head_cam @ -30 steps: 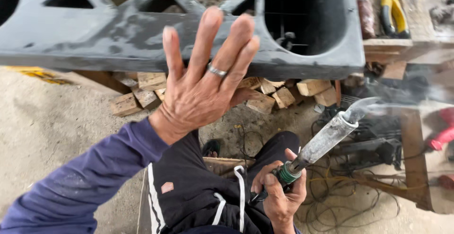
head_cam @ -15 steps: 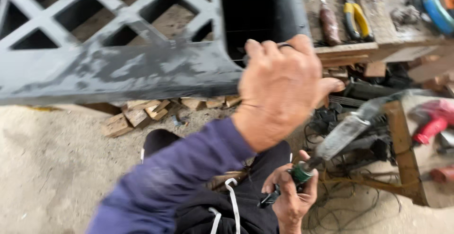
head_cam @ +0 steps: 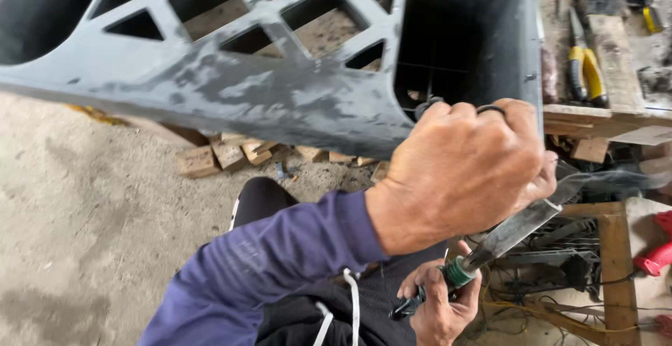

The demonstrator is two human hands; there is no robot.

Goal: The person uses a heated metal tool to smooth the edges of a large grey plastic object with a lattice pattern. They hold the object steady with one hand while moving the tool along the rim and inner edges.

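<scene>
The left hand (head_cam: pixel 462 171) hides the blade's (head_cam: pixel 514 230) middle; its tip is blurred.

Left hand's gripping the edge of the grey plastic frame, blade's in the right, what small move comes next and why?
Probably raise the blade to the frame edge: the right hand holds it low, its tip beside the left hand, which grips the frame's lower edge.

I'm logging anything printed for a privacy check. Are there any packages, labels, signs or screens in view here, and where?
No packages, signs or screens show.
Sleeve print: faint pale marking on the purple left sleeve, lower centre, too blurred to make out.
No label shows on the grey plastic frame or the yellow-handled pliers.
</scene>
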